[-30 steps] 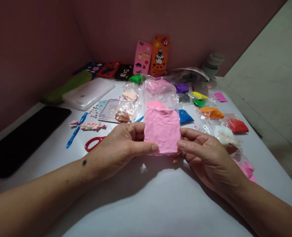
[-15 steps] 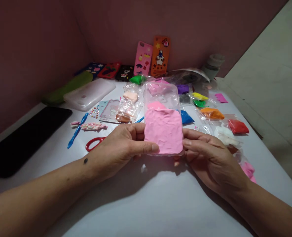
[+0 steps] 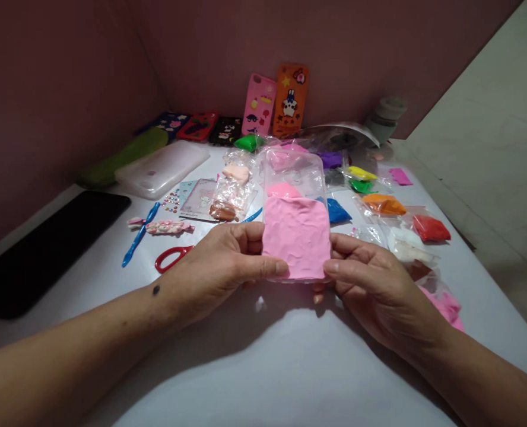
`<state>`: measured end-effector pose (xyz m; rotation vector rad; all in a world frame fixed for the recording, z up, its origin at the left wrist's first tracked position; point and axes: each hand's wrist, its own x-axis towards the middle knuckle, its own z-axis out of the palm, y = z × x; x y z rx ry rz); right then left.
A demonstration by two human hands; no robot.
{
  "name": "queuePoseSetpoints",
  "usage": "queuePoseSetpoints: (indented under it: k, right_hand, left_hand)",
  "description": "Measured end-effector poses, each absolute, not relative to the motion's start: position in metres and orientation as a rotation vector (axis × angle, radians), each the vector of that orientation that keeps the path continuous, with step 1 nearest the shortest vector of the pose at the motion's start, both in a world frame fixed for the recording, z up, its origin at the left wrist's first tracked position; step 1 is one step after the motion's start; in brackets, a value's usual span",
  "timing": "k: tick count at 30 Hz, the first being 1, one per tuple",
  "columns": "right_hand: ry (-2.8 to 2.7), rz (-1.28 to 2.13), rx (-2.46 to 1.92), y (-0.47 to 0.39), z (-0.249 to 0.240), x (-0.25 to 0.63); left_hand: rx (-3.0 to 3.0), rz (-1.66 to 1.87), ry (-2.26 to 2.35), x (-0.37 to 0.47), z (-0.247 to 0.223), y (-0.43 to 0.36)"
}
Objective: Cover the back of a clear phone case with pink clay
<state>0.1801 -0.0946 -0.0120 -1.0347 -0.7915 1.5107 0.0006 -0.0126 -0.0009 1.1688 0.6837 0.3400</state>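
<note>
A clear phone case (image 3: 310,172) is held up above the table between my two hands. Pink clay (image 3: 295,237) is spread flat over its lower part, with slight ripples on top, and a separate pink lump (image 3: 283,190) lies just above that sheet. My left hand (image 3: 228,252) grips the left edge, its thumb lying on the clay near the lower left corner. At the lower right, my right hand (image 3: 370,273) pinches the case, thumb tip on the clay's corner and fingers partly hidden behind.
Bagged clays surround the case, including blue (image 3: 337,210), orange (image 3: 384,204) and red (image 3: 431,228). At left lie red-handled scissors (image 3: 171,259), a blue tool (image 3: 141,234), a black phone-like slab (image 3: 54,249) and another clear case (image 3: 163,170). Decorated cases (image 3: 290,101) lean against the back wall.
My right thumb has shifted left from the case's edge onto the clay's lower right corner. The left hand keeps its grip, and the case has barely moved.
</note>
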Motion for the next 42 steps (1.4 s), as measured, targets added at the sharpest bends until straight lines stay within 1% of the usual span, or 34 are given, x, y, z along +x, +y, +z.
queuePoseSetpoints:
  k: [20, 25, 29, 34, 38, 42]
  right_hand:
    - [-0.769, 1.585, -1.019, -0.0922, -0.0158, 0.1791]
    - [-0.767, 1.584, -1.042, -0.0936, -0.0166, 0.1736]
    - [-0.75, 1.585, -1.057, -0.0943, -0.0148, 0.1731]
    - [-0.714, 1.598, -1.048, -0.0932, -0.0121, 0.1738]
    - [-0.712, 1.612, -1.029, -0.0936, -0.0121, 0.1736]
    - [-0.642, 1.661, -1.02, -0.0925, -0.0108, 0.1724]
  left_hand:
    - [1.187, 0.33, 0.706, 0.0029, 0.0006, -0.0136]
    - [1.15, 0.311, 0.611, 0.0033, 0.0008, -0.0156]
    - [1.233, 0.322, 0.66, 0.0012, -0.0004, -0.0158]
    - [1.166, 0.285, 0.507, 0.004, 0.0046, -0.0171]
    - [1.167, 0.27, 0.58, 0.0057, 0.0066, -0.0174]
    - [1.186, 0.305, 0.541, 0.0058, 0.0047, -0.0169]
